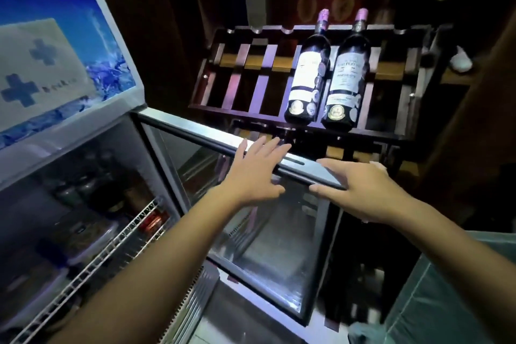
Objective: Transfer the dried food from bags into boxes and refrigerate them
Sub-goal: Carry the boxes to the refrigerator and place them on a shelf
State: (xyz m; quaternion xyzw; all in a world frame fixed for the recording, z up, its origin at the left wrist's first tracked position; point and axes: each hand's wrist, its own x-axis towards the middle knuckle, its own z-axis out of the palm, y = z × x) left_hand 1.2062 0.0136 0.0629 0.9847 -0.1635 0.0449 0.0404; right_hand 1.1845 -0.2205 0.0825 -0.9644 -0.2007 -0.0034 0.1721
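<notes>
The display fridge (92, 134) stands at the left with its glass door (268, 232) swung open toward me. My left hand (255, 173) is spread flat on the door's top edge, fingers apart. My right hand (360, 190) rests on the same top edge further right, fingers extended, thumb under the frame. Neither hand holds anything else. Inside the fridge, clear plastic boxes (83, 237) with dark contents sit on a white wire shelf (111, 254). A second lidded box (30, 288) lies below and to the left.
A dark wooden wine rack (251, 89) stands behind the door with two wine bottles (307, 70) lying on it. Jars and a red can (152, 222) sit deep in the fridge. A teal fabric surface (452, 301) is at the lower right.
</notes>
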